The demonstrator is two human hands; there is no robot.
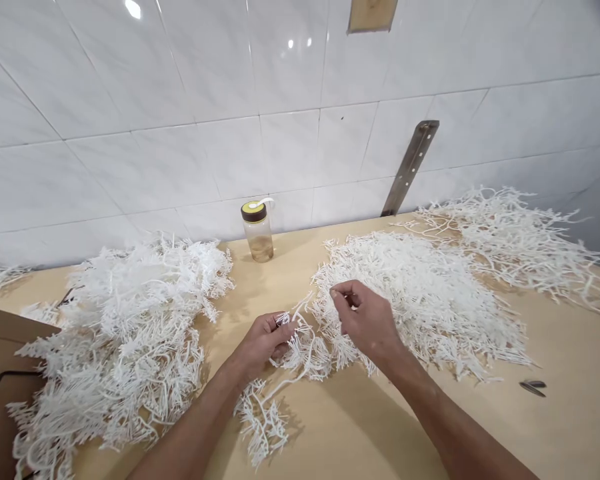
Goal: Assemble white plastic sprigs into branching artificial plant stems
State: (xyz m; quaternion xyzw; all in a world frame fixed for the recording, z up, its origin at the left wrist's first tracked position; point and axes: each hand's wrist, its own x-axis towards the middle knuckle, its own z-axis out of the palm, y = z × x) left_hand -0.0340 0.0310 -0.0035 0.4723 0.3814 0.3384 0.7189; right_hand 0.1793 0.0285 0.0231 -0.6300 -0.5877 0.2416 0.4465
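Note:
My left hand [264,343] is closed around a bunch of white plastic branch pieces [300,357] that trail down toward the table's front. My right hand [365,319] is just to its right, thumb and fingers pinched on a thin white sprig at the near edge of the middle pile [430,300]. Both hands hover low over the light wooden table [360,427].
A big heap of white branch pieces [120,333] lies at the left, another spread [520,240] at the far right. A clear bottle with a yellow lid [258,231] stands by the tiled wall. A brown cardboard box [0,373] sits at the left edge. Small dark clips [533,387] lie at the right.

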